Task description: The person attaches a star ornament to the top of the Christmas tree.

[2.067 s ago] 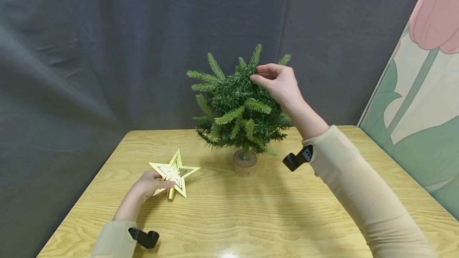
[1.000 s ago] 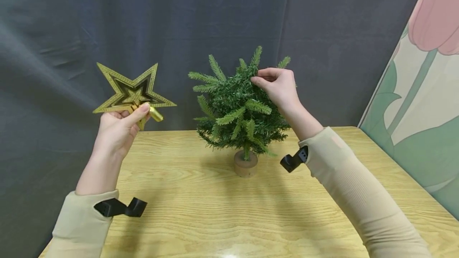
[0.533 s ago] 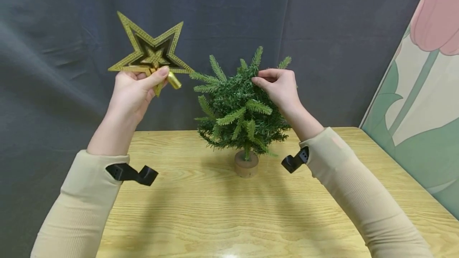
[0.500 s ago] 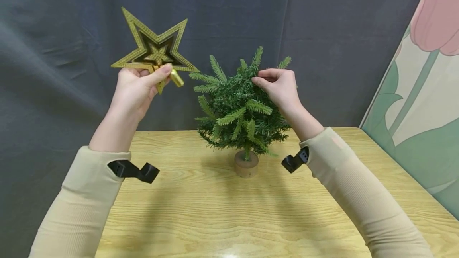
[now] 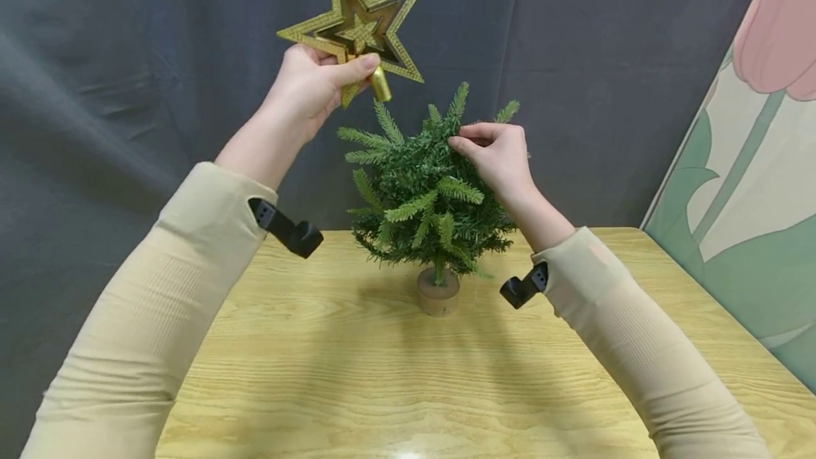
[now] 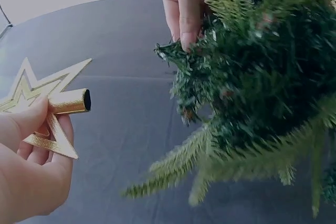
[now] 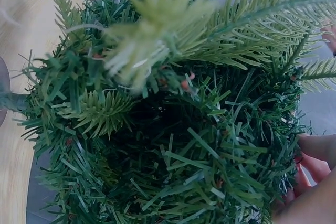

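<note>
A gold star tree topper is raised high, upper left of the small artificial Christmas tree. My left hand pinches it between thumb and fingers near its lower point. Its short gold tube sticks out past my thumb, with the dark hollow end facing the tree in the left wrist view. At the tree's top, my right hand pinches a thin green tip between thumb and fingers. In the right wrist view, green needles hide much of that hand.
The tree stands upright on a round wooden base upon a light wood table. A dark grey curtain hangs behind, and a panel with painted tulips borders the right side.
My left hand has lifted the star topper from low over the table, turned it, and carried it up and right toward the treetop. My right hand has stayed at the tip.
</note>
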Action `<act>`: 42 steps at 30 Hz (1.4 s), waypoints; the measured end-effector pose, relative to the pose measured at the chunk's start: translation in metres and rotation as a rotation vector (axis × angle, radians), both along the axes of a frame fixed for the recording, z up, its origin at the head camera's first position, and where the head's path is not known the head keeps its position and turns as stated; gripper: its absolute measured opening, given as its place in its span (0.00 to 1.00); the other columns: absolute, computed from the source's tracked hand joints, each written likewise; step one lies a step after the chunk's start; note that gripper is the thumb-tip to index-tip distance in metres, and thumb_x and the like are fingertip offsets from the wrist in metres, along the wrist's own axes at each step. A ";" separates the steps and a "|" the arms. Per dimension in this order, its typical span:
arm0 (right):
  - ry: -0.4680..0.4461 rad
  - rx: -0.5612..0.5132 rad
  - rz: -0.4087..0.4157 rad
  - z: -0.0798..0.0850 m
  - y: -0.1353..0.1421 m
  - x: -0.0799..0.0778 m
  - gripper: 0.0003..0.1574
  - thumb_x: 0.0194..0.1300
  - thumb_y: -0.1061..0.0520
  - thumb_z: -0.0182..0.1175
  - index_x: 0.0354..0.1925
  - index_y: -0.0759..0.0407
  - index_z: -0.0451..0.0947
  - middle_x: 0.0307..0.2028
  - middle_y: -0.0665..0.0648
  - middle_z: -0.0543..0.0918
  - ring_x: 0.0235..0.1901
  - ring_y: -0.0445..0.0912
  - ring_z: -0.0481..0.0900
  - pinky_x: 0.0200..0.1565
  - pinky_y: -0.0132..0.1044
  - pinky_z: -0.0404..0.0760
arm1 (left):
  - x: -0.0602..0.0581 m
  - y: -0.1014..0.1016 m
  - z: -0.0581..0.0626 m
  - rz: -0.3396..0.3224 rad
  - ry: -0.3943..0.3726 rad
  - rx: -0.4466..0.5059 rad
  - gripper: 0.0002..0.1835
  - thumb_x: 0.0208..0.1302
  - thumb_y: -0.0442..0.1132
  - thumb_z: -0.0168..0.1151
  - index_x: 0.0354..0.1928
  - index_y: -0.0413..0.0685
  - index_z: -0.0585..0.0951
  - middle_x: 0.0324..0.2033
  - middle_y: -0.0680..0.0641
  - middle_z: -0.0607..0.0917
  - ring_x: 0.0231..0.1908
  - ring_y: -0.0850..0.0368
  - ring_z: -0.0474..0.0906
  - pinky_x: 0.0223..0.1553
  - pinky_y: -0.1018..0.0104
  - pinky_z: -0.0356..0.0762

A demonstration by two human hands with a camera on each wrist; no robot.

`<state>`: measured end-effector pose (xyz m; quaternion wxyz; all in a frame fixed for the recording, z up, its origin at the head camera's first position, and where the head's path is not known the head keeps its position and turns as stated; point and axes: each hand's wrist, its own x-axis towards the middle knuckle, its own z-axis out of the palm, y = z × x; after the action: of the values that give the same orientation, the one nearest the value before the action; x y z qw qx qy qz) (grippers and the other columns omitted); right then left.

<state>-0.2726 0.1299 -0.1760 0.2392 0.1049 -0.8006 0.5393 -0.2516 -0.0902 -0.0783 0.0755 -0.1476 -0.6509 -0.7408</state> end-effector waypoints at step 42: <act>0.199 0.076 -0.058 0.001 -0.008 0.012 0.14 0.59 0.56 0.66 0.41 0.63 0.85 0.39 0.65 0.86 0.25 0.28 0.75 0.29 0.21 0.73 | -0.031 0.074 -0.008 0.015 -0.076 -0.433 0.17 0.56 0.39 0.68 0.49 0.48 0.81 0.47 0.48 0.85 0.47 0.59 0.79 0.51 0.68 0.75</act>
<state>-0.2602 0.1216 -0.1752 0.3286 0.1436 -0.7956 0.4883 -0.2829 -0.0165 -0.0860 0.0232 -0.1276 -0.7982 -0.5883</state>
